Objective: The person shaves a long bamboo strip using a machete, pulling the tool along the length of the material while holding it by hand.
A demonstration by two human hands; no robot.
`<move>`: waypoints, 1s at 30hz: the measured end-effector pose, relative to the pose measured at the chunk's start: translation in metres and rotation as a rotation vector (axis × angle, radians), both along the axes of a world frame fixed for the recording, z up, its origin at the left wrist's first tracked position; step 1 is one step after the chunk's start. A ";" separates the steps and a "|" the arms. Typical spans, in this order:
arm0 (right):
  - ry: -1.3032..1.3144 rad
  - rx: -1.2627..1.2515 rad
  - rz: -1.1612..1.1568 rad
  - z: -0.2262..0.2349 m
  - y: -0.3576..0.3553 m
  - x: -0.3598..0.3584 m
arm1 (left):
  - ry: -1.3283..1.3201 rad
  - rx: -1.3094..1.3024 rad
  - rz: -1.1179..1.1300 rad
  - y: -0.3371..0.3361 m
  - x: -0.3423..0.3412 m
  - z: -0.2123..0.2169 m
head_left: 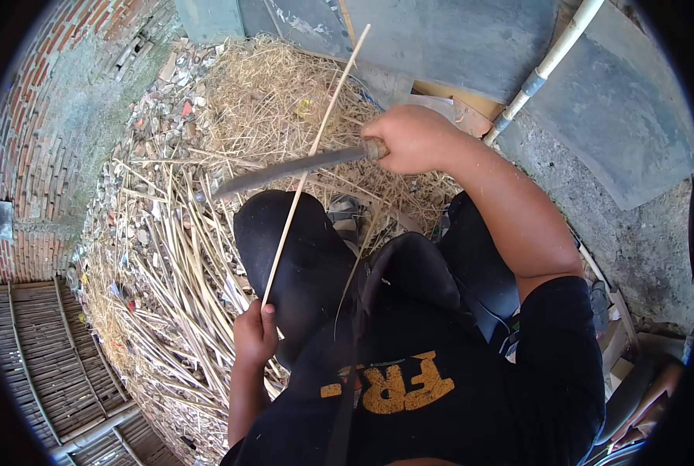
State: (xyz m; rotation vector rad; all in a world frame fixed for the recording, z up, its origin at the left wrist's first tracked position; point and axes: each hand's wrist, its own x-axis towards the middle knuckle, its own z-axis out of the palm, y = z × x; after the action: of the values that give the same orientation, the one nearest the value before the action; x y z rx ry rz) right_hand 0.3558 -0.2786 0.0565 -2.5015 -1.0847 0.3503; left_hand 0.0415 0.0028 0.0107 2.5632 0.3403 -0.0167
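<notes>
My left hand (255,334) is closed round the lower end of a long, pale bamboo strip (292,210), which slants up and away over my left knee. In my right hand (411,140) is the wooden handle of a machete (285,169), its dark blade pointing left. The blade crosses the strip a little above my knee; whether it touches the strip I cannot tell. Beside my left leg lies a heap of split bamboo strips (188,272). A thin curled sliver (355,272) hangs near my lap.
Beyond my knees is a pile of straw-like shavings (285,85), with rubble (149,140) to its left. A brick wall (44,155) rises at the left, above a slatted bamboo panel (44,349). Grey sheets (456,46) and a bamboo pole (557,50) lean at the far right.
</notes>
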 end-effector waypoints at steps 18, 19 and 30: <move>0.112 0.003 -0.050 -0.030 -0.008 0.033 | -0.014 0.257 0.037 -0.008 0.000 -0.020; 0.098 0.051 -0.107 -0.033 -0.013 0.044 | -0.039 0.281 0.052 -0.009 0.003 -0.020; 0.033 -0.033 0.070 -0.007 0.003 -0.004 | -0.011 0.301 0.045 -0.009 0.001 -0.018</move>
State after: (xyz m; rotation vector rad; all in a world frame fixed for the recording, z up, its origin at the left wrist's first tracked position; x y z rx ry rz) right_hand 0.3523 -0.2756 0.0492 -2.4818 -1.1648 0.4319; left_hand 0.0429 -0.0066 -0.0072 2.8502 0.4236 0.0706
